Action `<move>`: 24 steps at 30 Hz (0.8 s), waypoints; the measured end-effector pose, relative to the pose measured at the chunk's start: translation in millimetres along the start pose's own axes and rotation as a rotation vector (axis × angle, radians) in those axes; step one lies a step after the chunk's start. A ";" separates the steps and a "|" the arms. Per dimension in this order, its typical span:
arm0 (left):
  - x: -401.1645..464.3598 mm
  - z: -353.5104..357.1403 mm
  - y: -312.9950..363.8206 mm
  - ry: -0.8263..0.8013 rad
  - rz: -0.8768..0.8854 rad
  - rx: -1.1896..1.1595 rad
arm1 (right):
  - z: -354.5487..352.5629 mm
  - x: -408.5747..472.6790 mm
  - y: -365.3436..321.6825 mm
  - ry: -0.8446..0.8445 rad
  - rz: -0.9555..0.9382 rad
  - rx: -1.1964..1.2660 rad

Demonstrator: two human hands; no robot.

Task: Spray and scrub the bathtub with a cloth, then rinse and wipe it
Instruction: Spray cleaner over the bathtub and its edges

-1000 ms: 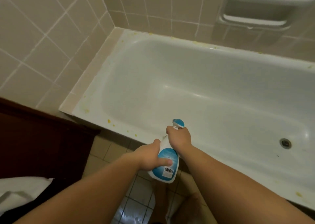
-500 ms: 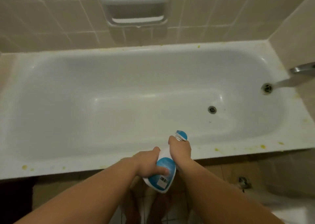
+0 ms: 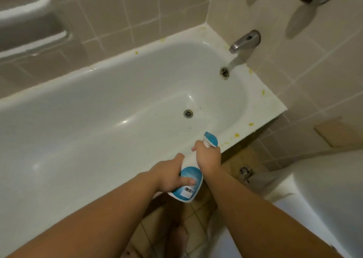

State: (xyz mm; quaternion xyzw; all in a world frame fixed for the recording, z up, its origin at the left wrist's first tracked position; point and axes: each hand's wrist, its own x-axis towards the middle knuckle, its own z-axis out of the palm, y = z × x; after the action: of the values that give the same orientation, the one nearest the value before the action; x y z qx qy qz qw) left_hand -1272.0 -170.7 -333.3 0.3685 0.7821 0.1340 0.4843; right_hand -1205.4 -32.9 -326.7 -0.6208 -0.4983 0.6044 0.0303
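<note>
Hands meet over the near rim of the white enamel bathtub, both on a white plastic spray bottle with a blue label and blue nozzle. The left hand wraps its grip around the bottle's lower body, one finger lying across the label. The right hand clasps the neck just under the nozzle, which points into the tub. Yellow specks dot the rim near a metal spout.
</note>
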 end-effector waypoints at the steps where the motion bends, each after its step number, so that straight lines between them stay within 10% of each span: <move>1: 1.9 -1.5 3.8 -0.005 0.013 0.003 | -3.5 1.3 0.4 0.009 -0.006 0.013; 24: -18.1 112.6 61.3 -0.144 0.256 0.119 | -114.3 -40.0 110.1 0.254 0.099 0.134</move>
State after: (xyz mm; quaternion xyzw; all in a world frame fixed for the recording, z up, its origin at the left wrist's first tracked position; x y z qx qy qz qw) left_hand -1143.5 -157.7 -342.5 0.5021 0.6986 0.1214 0.4952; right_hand -1042.9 -49.8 -337.7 -0.7129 -0.4178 0.5535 0.1046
